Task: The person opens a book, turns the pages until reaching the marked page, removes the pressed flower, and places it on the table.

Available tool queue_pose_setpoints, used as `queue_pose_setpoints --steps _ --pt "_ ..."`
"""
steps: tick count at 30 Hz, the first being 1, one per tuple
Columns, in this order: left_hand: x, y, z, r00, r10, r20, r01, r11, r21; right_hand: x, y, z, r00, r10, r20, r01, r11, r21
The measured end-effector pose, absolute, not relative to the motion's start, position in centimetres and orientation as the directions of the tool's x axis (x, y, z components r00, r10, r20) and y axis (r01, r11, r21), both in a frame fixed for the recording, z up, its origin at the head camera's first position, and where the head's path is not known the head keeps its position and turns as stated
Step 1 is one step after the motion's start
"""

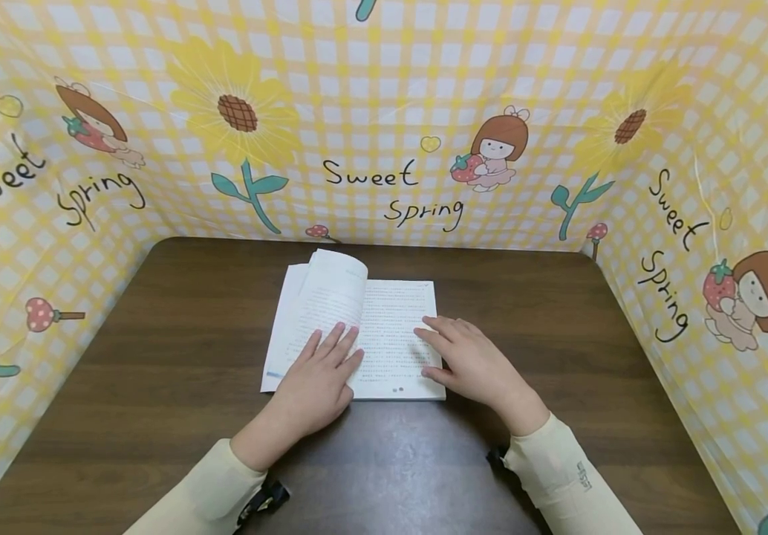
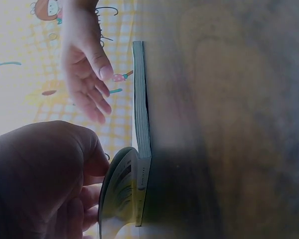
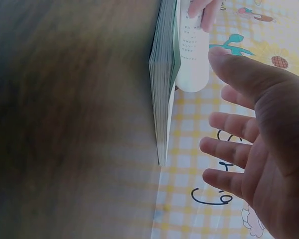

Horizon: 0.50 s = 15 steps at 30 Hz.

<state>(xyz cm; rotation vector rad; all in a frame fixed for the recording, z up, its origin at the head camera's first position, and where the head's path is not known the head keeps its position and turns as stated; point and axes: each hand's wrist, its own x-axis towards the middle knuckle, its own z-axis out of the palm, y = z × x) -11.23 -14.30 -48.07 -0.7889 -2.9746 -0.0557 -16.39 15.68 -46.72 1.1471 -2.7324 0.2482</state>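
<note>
An open book with printed white pages lies on the table in the head view. My left hand rests on its left side, fingers straight and spread over a page that curves up at the top. The left wrist view shows that raised page bending beside the fingers, away from the book's thick page block. Over the book's right edge is my right hand, its fingers loosely extended toward the print. From the right wrist, this hand appears with fingers apart and nothing between them, clear of the page block.
The dark brown wooden table surrounds the book. A yellow checked cloth with flowers, cartoon figures and the words "Sweet Spring" walls in the back and both sides. Dark straps show at both wrists below pale sleeves.
</note>
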Motion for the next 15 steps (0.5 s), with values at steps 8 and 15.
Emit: queue_pose_setpoints --steps 8,15 --pt "-11.16 -14.25 -47.78 -0.893 0.448 0.048 0.450 0.891 0.055 -16.39 15.54 -46.90 -0.699 -0.694 0.176 -0.713 0.694 -0.097" --pt "-11.17 -14.16 -47.81 -0.903 0.423 0.068 0.428 0.901 0.075 -16.29 15.47 -47.28 -0.719 -0.692 0.070 -0.693 0.707 -0.140"
